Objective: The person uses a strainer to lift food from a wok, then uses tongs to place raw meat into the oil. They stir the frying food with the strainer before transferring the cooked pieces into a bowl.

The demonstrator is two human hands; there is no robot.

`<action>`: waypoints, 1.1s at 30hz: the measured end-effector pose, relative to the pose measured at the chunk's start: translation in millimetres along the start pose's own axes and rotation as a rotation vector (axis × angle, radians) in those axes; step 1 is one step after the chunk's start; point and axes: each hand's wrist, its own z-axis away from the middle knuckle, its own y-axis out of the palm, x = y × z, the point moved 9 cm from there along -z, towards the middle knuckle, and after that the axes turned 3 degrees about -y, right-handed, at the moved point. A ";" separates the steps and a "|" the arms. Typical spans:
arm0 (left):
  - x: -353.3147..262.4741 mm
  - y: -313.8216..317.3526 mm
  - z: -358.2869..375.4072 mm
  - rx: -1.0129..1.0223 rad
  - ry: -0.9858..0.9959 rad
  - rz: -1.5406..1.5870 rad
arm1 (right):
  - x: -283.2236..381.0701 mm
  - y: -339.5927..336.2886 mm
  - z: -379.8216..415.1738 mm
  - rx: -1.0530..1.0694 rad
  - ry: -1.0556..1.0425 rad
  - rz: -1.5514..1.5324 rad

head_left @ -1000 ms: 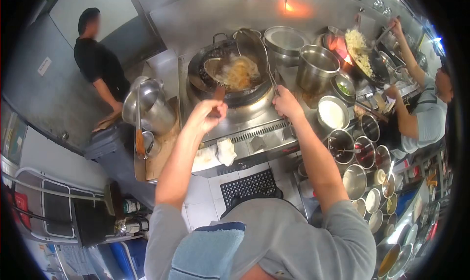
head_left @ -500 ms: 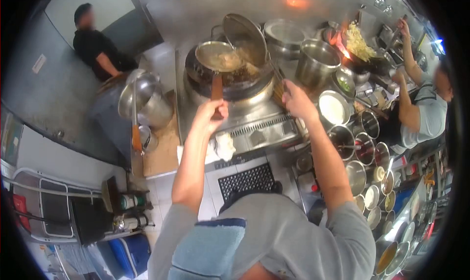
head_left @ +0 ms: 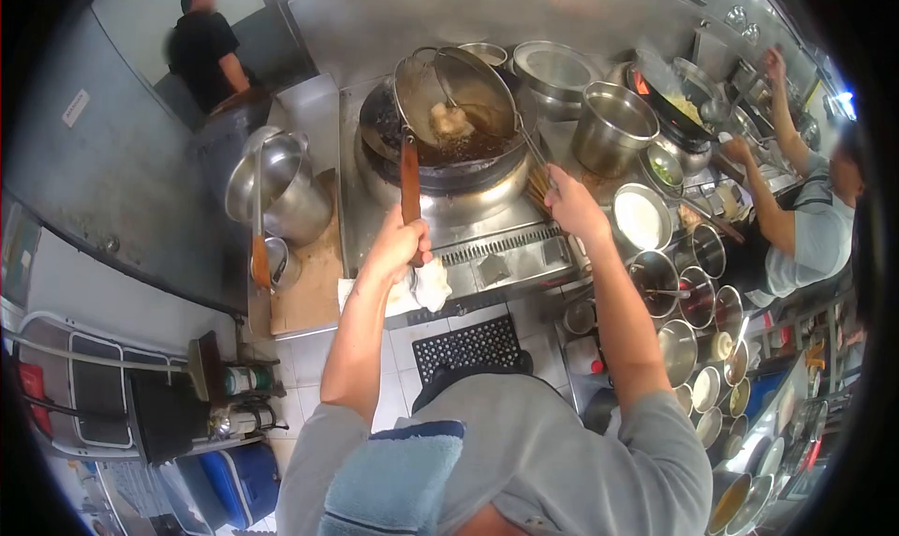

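A wok (head_left: 379, 129) of dark bubbling oil sits on the round burner. My left hand (head_left: 397, 246) is closed around the wooden handle of a round metal strainer (head_left: 412, 85), tilted up over the wok. My right hand (head_left: 575, 205) grips the thin metal handle of a large round skimmer (head_left: 489, 79), whose disc leans over the wok's far side. A pale golden clump of fried food (head_left: 450, 120) shows between the two tools, close over the oil. A crumpled white cloth (head_left: 431, 283) lies on the counter's front edge below my left hand.
A big steel pot (head_left: 309, 199) with a wooden-handled tool stands at the left. Right of the wok are a tall pot (head_left: 613, 129), a bowl of white liquid (head_left: 641, 216) and several sauce containers. A co-worker (head_left: 796, 218) handles another wok (head_left: 670, 96); another person (head_left: 206, 49) stands back left.
My left hand has lowered slightly and tipped the strainer up on its side; the clump now shows over the oil. The flames at the co-worker's wok have shrunk, and its tossed food has dropped back.
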 end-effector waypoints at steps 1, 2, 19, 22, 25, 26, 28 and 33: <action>0.6 -5.6 0.2 -0.020 0.017 -0.038 | -0.9 1.4 -2.2 -0.007 0.003 0.002; 0.3 -12.1 0.7 -0.041 0.034 -0.077 | -2.9 1.8 -2.4 -0.009 0.024 0.007; -12.6 0.6 -81.4 0.194 -0.061 0.157 | -22.2 21.5 -70.0 -0.003 0.207 -0.224; -6.2 16.6 -89.9 0.199 -0.153 0.595 | -14.5 21.1 -69.8 -0.031 0.164 -0.175; -6.9 20.4 -68.4 0.215 -0.151 0.706 | -10.4 0.3 -62.4 -0.072 0.104 -0.075; -6.8 16.9 -50.1 0.182 -0.146 0.659 | -8.8 -7.2 -59.7 -0.087 0.083 -0.045; -8.1 18.4 -40.5 0.252 -0.162 0.823 | 4.3 -20.4 -49.0 -0.045 0.141 -0.065; -21.6 15.7 -28.1 0.287 -0.119 0.729 | -4.1 -17.9 -26.5 -0.151 -0.037 0.085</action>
